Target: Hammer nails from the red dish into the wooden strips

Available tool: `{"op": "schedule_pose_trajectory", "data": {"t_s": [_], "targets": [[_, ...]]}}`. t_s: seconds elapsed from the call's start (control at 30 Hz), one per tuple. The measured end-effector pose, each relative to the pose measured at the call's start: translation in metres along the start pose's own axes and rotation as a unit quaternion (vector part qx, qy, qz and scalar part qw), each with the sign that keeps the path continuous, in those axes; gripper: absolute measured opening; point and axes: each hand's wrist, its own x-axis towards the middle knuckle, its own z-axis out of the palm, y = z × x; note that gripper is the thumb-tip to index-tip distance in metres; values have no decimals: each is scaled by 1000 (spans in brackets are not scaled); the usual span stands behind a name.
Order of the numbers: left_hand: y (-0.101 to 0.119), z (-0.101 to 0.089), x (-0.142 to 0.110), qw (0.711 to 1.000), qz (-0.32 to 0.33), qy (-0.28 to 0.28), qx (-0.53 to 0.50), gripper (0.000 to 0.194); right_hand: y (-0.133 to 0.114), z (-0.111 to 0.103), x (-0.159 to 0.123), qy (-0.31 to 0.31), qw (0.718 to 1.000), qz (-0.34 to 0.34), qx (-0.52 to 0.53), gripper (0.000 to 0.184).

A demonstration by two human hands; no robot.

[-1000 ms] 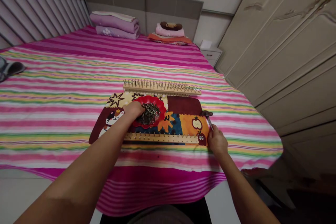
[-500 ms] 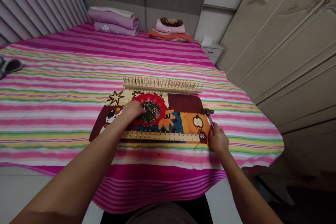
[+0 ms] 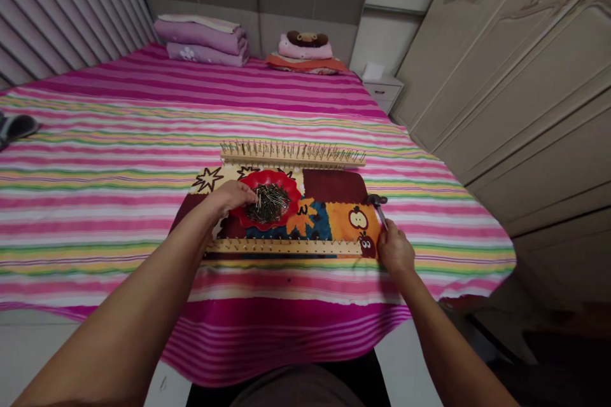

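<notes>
My left hand (image 3: pixel 235 194) is over the left rim of a red scalloped bowl (image 3: pixel 294 194), its fingertips pinched on what looks like a nail. Inside the bowl lies a heap of loose nails (image 3: pixel 271 205). My right hand (image 3: pixel 397 249) is wrapped round the handle of a hammer (image 3: pixel 378 201), whose head rests near the cushion's right edge. In front of the bowl lies a wooden strip (image 3: pixel 296 247) with rows of holes and nails standing along it; my left forearm covers its left end. Behind the bowl, a second wooden strip (image 3: pixel 291 159) bristles with upright nails.
Bowl and near strip lie on a patterned cushion (image 3: pixel 334 187) on a striped bedspread (image 3: pixel 119 159). Folded purple bedding (image 3: pixel 205 38) and a smaller cloth pile (image 3: pixel 305 54) stand by the headboard. A wardrobe (image 3: pixel 515 95) is at right, a dark grey object (image 3: pixel 19 127) far left.
My left hand has drawn back slightly up and left from among the nails to the bowl's rim, fingertips pinched. The right hand keeps the hammer in nearly the same place.
</notes>
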Motion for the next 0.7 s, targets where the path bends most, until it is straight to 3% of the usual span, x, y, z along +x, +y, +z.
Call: {"op": "schedule_pose_trajectory", "data": {"t_s": [0.23,0.47,0.6,0.7], "targets": [[11,-16,-28,978,-34,-49,-200,18,0,2,0,8,1000,-3,-5,37],[7,-22,-41,963,-61,42,-259,19,-3,-5,-1,-24,1000,18,5,40],[11,-22,-64,962,-40,16,-268,12,-4,-6,-2,-19,1000,15,10,40],[14,-19,-88,957,-30,4,-287,18,-3,-5,-2,-18,1000,13,13,40]]}}
